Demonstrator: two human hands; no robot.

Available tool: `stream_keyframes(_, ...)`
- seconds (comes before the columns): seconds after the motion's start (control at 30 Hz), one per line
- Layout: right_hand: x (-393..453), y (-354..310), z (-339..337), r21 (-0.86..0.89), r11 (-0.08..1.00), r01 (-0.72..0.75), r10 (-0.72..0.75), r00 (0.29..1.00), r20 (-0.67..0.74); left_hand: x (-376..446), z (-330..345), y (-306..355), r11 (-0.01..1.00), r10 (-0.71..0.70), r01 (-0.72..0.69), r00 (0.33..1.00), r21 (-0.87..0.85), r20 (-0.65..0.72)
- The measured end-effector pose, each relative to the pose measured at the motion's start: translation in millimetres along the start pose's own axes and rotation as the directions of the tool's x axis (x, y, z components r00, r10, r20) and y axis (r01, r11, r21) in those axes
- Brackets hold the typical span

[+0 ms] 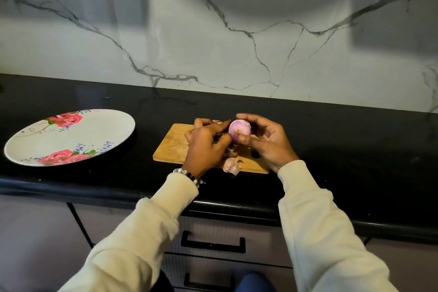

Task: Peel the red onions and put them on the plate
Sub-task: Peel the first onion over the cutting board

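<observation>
— Pink-white onion (239,131), mostly peeled, sits just right of frame centre, held up over the wooden board (174,147). Who's got it?

— Me. My right hand (265,141) wraps it: fingers curl over the top, thumb presses the near side. My left hand (207,142) comes in from the left, fingertips touching the onion's left edge, fingers bent and bunched; looks like a dark scrap of skin is pinched there, but I can't tell for sure.

— Peel elsewhere?

— One pale papery peel piece (231,166) at the board's near edge, partly hanging over onto the black counter (343,135). More dark bits under my left hand, mostly hidden.

— Plate?

— Floral plate (99,134), white with pink roses, left side of frame, flat on the counter, well apart from the board. Nothing on it.

— Wrists?

— Cream sleeves (315,216) on both arms, beaded bracelet (188,175) on the left wrist, ring on a left finger.

— Background?

— Marble-look wall (237,31) across the upper frame, drawers with black handles (212,243) at the bottom centre.
</observation>
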State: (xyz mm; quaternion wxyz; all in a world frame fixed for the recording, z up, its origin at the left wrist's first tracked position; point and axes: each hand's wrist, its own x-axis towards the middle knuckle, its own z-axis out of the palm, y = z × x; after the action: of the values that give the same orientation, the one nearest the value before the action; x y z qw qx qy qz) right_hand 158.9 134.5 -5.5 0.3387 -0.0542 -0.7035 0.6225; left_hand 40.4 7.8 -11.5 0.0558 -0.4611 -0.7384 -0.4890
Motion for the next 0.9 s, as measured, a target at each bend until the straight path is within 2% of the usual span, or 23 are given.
stream_keyframes(0.3,-2.1,-0.2,0.6,-0.1,0.995,0.013,-0.01,0.999,0.033,-0.6,1.0,1.2,0.995,0.002,-0.009,0.997,0.095,0.076)
stream_keyframes(0.5,-2.1,-0.5,2.0,-0.117,0.993,0.018,-0.014,0.999,0.033,-1.3,-1.4,7.0,0.982,0.077,-0.088,0.994,0.166,0.075)
stream_keyframes(0.9,-3.2,-2.4,3.6,-0.101,0.995,0.022,-0.018,0.999,0.046,-2.3,-2.7,8.5,0.991,0.044,-0.049,0.998,0.126,0.042)
